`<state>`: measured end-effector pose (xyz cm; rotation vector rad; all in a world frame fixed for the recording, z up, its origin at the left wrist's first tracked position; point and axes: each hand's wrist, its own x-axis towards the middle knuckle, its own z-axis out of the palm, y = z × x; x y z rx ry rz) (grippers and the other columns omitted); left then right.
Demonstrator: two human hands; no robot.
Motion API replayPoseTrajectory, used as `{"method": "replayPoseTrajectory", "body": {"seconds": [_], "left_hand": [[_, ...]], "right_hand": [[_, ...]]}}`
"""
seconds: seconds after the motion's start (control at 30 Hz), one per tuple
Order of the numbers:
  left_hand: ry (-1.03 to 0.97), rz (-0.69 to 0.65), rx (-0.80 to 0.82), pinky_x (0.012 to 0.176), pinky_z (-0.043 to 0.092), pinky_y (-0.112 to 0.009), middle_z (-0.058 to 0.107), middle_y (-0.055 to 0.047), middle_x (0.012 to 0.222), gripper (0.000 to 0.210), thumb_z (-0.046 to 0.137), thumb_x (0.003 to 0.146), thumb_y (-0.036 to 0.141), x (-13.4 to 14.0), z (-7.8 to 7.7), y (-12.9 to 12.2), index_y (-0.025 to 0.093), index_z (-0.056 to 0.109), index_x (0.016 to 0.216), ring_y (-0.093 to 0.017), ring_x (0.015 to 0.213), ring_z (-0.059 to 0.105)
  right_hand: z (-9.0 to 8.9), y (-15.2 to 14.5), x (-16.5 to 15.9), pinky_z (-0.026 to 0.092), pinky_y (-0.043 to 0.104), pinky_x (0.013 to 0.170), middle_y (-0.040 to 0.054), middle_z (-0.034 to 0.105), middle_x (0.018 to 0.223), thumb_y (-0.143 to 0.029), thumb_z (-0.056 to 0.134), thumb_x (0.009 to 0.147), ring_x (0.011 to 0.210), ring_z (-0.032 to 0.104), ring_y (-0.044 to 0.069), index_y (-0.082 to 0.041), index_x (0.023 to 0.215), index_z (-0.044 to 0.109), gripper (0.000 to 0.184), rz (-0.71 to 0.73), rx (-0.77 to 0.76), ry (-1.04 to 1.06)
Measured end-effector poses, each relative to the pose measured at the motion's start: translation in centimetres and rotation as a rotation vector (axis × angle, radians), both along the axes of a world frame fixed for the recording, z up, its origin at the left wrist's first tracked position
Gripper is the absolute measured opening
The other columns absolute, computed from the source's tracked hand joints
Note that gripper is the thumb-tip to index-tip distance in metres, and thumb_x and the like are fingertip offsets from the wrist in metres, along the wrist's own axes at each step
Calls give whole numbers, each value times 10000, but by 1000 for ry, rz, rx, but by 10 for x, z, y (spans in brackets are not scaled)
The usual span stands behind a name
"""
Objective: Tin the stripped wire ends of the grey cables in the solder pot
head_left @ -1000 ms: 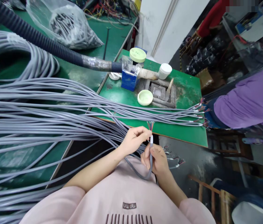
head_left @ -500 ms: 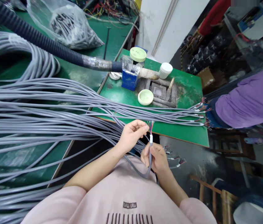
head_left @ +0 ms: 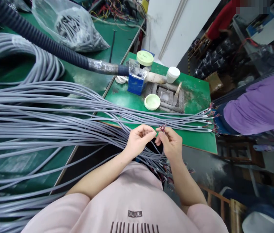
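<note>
In the head view, my right hand (head_left: 172, 142) is pinched around a small bunch of thin, dark red and purple wires (head_left: 162, 127), which fan out and loop above its fingertips. The grey cable behind these wires is mostly hidden by that hand. My left hand (head_left: 140, 137) is closed in a pinch, its thumb and forefinger tips meeting right beside the right fingertips. What lies between them is too small to tell. Below and between the hands runs a bundle of grey cables (head_left: 112, 137), with stripped coloured wire ends (head_left: 167, 170) hanging under my right wrist.
More grey cables (head_left: 137, 111) cross the green table (head_left: 197, 94), their ends at its right edge. Behind them are a pale green dish (head_left: 152, 102), a square pot (head_left: 165, 96), a white tub (head_left: 173, 74) and a black hose (head_left: 54, 48). A person in purple (head_left: 260, 103) is at right.
My right hand has moved up from the cable's grey sheath to the wire ends, beside my left hand. The upright cable with its white band is now out of sight. My left hand has barely moved.
</note>
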<state>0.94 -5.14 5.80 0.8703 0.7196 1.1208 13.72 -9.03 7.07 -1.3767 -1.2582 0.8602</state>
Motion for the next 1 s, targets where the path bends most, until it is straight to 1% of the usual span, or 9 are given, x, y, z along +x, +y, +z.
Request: {"method": "replayPoseTrajectory", "body": {"seconds": [0.1, 0.2, 0.27, 0.37, 0.43, 0.5, 0.63, 0.73, 1.0], "left_hand": [[15, 32, 54, 488, 393, -212, 567, 31, 555, 307, 780, 677, 421, 3, 0, 2, 163, 614, 682, -68, 483, 473], [120, 84, 172, 516, 403, -221, 573, 31, 590, 250, 727, 735, 397, 2, -3, 10, 170, 621, 730, -77, 510, 477], [285, 146, 337, 597, 438, -249, 613, 11, 660, 186, 671, 789, 360, -3, -8, 21, 177, 640, 798, -104, 588, 526], [668, 237, 642, 804, 438, -335, 682, -36, 818, 150, 615, 834, 327, -15, -21, 43, 189, 656, 878, -177, 815, 593], [889, 268, 750, 859, 401, -374, 704, -59, 917, 163, 576, 863, 323, -20, -31, 54, 193, 657, 918, -213, 910, 595], [1023, 241, 836, 884, 376, -388, 713, -63, 946, 185, 542, 887, 324, -22, -41, 60, 199, 660, 955, -221, 932, 598], [1076, 211, 940, 901, 354, -380, 725, -54, 920, 197, 514, 907, 320, -19, -51, 60, 202, 667, 949, -205, 903, 608], [1086, 217, 949, 890, 354, -379, 730, -49, 911, 195, 511, 909, 314, -18, -52, 58, 204, 669, 939, -205, 899, 609], [1096, 221, 980, 895, 362, -391, 731, -39, 880, 174, 514, 905, 294, -19, -53, 59, 212, 666, 929, -197, 880, 620]], "right_hand": [[8, 8, -1, 434, 207, 458, -37, 605, 646, -333, 609, 846, 469, 517, 71, -202, 828, 638, 135, -30, 38, -43], [17, 23, 5, 403, 208, 443, -40, 564, 627, -362, 622, 832, 472, 485, 74, -201, 786, 611, 168, -43, 53, -63], [23, 40, 14, 407, 226, 474, -37, 541, 609, -378, 608, 843, 495, 478, 89, -207, 798, 608, 177, -48, 73, -116], [26, 75, 31, 419, 265, 550, -4, 556, 690, -381, 595, 841, 577, 489, 118, -209, 771, 613, 186, -84, 155, -314], [23, 102, 41, 428, 286, 611, 16, 562, 750, -352, 596, 817, 647, 503, 139, -200, 709, 611, 187, -99, 198, -498], [17, 126, 46, 432, 305, 678, 25, 556, 758, -305, 586, 798, 703, 511, 157, -189, 681, 622, 169, -75, 176, -650], [3, 156, 46, 400, 338, 778, 38, 537, 751, -251, 591, 779, 795, 500, 193, -174, 692, 685, 150, 3, 72, -903], [-3, 165, 42, 371, 342, 769, 52, 545, 784, -277, 589, 798, 813, 475, 207, -178, 738, 730, 182, 25, -11, -1042], [-3, 170, 33, 334, 340, 734, 70, 557, 824, -296, 552, 836, 843, 454, 224, -200, 813, 757, 227, 42, -91, -1188]]}}
